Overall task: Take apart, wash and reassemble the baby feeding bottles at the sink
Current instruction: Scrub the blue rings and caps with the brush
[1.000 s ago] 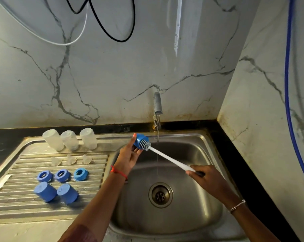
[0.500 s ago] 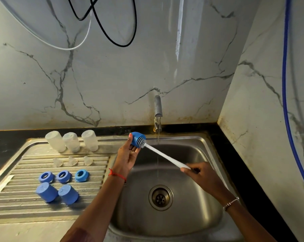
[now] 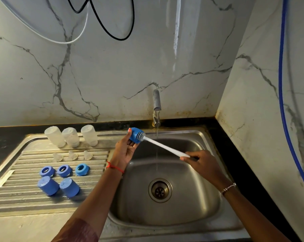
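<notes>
Both forearms enter at the lower edge, which cuts them off. A red thread circles the left wrist and a beaded bracelet the right. Below and between the hands lies the steel sink, its drain nearer the viewer than either hand.

The right hand has its fingers curled round the near end of the bottle brush, and the tip of the white handle is hidden inside the grip. The left hand, raised over the basin's left rim, pinches a blue cap between thumb and fingertips, with the mouth turned toward the right hand. The brush head sits in that mouth. Only a patch of grey bristles shows, the rest concealed by the cap.

A thin water stream falls just right of the cap. Whether it touches the handle cannot be told.

Left of the left hand, the ribbed drainboard carries, near to far, two blue caps, three blue rings, three clear teats faint against the steel, and three translucent bottles. Which end of each bottle is up is hard to make out.

Beyond the hands the tap stands at the marble wall. Cables and a blue hose run out of frame.
</notes>
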